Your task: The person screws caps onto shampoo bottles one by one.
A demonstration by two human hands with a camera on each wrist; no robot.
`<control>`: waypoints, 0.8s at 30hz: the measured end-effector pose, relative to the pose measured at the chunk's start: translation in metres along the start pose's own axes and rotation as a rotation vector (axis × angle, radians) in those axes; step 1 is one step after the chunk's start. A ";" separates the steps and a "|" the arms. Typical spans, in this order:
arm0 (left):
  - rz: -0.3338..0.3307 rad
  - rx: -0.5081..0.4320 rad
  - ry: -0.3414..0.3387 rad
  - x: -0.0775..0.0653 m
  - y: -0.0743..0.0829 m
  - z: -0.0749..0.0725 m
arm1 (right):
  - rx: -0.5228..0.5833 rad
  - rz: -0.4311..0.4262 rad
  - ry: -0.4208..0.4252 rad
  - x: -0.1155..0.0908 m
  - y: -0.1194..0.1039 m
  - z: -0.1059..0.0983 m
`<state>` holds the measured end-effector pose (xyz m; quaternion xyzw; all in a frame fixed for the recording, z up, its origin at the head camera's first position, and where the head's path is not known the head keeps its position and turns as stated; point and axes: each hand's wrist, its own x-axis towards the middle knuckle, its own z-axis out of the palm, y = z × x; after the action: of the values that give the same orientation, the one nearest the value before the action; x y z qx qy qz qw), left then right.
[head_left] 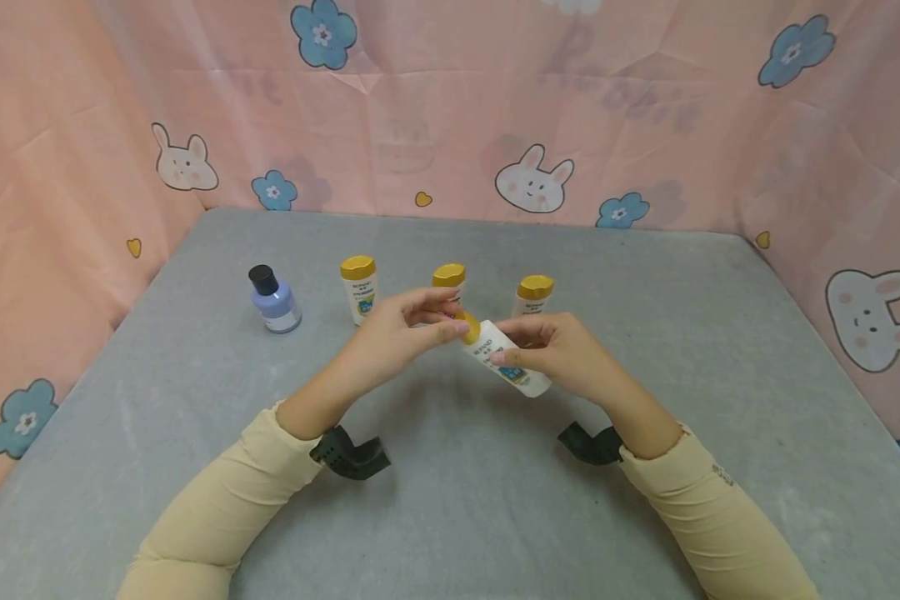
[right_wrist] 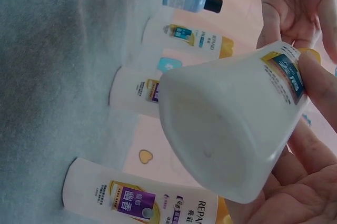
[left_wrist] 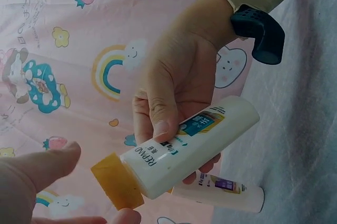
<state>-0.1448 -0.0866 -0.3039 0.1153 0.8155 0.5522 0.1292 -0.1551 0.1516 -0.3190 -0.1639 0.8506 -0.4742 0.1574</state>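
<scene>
My right hand (head_left: pixel 573 354) grips a white shampoo-type bottle (head_left: pixel 525 383) by its body, thumb on the front and fingers behind. The bottle is tilted above the table, its yellow cap (head_left: pixel 471 328) pointing up and left. A teal label marks its front (left_wrist: pixel 201 124), and the smooth base (right_wrist: pixel 205 139) faces the right wrist camera. At the cap is my left hand (head_left: pixel 393 337), its fingers loosely spread. In the left wrist view the left thumb (left_wrist: pixel 58 166) is apart from the cap, while a fingertip (left_wrist: pixel 128 216) lies right at the cap's edge.
Behind the hands stand three similar yellow-capped bottles: a left one (head_left: pixel 362 302), a middle one (head_left: pixel 450 274) and a right one (head_left: pixel 534 290). A blue-violet bottle (head_left: pixel 279 307) with a black cap stands at far left. Printed pink cloth (head_left: pixel 435 117) surrounds the grey table (head_left: pixel 480 517).
</scene>
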 end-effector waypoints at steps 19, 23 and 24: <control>0.049 0.008 0.017 0.002 -0.001 0.002 | -0.019 -0.007 0.000 -0.001 0.000 -0.002; 0.058 0.008 0.007 0.002 -0.001 0.001 | -0.017 -0.003 -0.003 -0.001 0.000 -0.001; 0.060 0.010 0.004 0.001 -0.001 0.001 | -0.018 -0.002 -0.003 -0.001 0.000 -0.001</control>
<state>-0.1459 -0.0855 -0.3054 0.1395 0.8146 0.5521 0.1105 -0.1549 0.1528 -0.3180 -0.1671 0.8542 -0.4666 0.1569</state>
